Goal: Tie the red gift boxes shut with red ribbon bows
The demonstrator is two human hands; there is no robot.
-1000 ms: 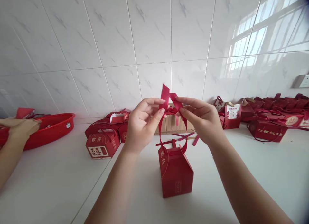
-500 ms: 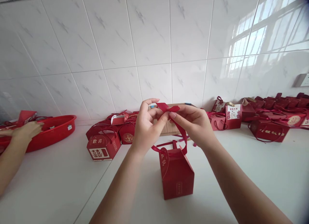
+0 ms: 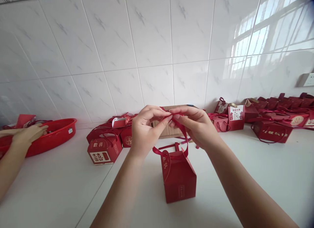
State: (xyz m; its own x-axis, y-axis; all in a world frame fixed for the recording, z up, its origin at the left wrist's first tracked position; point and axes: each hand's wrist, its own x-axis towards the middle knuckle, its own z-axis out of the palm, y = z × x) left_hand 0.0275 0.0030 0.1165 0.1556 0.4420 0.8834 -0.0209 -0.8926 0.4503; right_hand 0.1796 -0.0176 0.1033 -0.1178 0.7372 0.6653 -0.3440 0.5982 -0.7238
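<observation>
left hand: the left hand is hovering above the box, thumb + forefinger pinching shut on the dark red satin ribbon; other fingers are curling loosely and holding nothing else.
right hand: the right hand is meeting the left at the fingertips, thumb + forefinger closing tight on the same ribbon; remaining fingers are bending inward.
ribbon: it is running from the pinch btwn both hands down to the box top. One strand is hanging slack on the R side, and a small loop is sticking out at the box's top L edge.
box: the small red cardboard gift box w/ gabled top is standing upright on the white countertop, directly below the hands, centre-front. Neither hand is touching it; only the ribbon is linking them.
behind hands: a brown cardboard carton is sitting near the wall, partly hidden by the fingers; loose ribbon strips are lying beside it.
L of box: a red gift box w/ white double-character label is standing in front of a heap of similar red boxes.
far L: another person's hand is resting on the rim of a shallow red plastic basin.
R side: a row of red gift boxes is lining the white tiled wall, well apart from the hands.
</observation>
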